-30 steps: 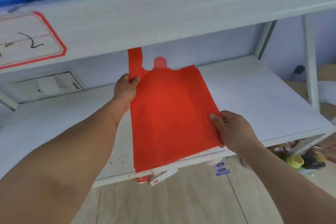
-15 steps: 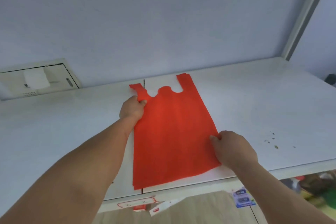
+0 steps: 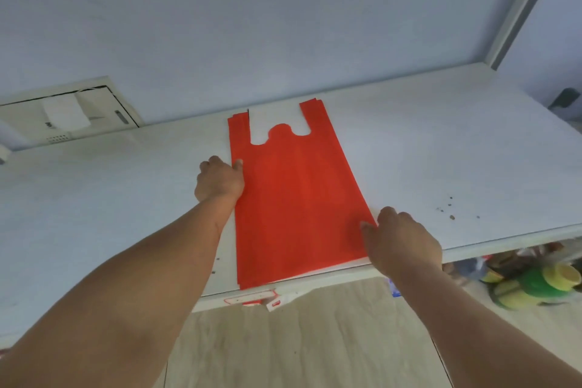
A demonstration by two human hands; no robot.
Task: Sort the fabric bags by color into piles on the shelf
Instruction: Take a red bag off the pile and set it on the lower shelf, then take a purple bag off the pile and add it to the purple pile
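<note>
A red fabric bag (image 3: 296,198) lies flat on the white shelf (image 3: 441,151), handles pointing to the back wall. Layered red edges show along its left side and front, so it seems to lie on more red bags. My left hand (image 3: 220,183) is at the bag's left edge, thumb on the fabric and fingers curled beside it. At the lower right edge, my right hand (image 3: 403,242) pinches the fabric, thumb on top. Bags of other colours are out of view.
The shelf's front edge (image 3: 504,239) runs across below my hands, with a wooden floor underneath. Small dark specks (image 3: 450,214) dot the shelf at right. A white wall box (image 3: 63,113) sits at back left. Green and yellow items (image 3: 541,287) lie low at right.
The bag has gone from held above the shelf edge to lying flat on the shelf, pushed further back. Its left handle has unfolded. Both hands stay at its edges.
</note>
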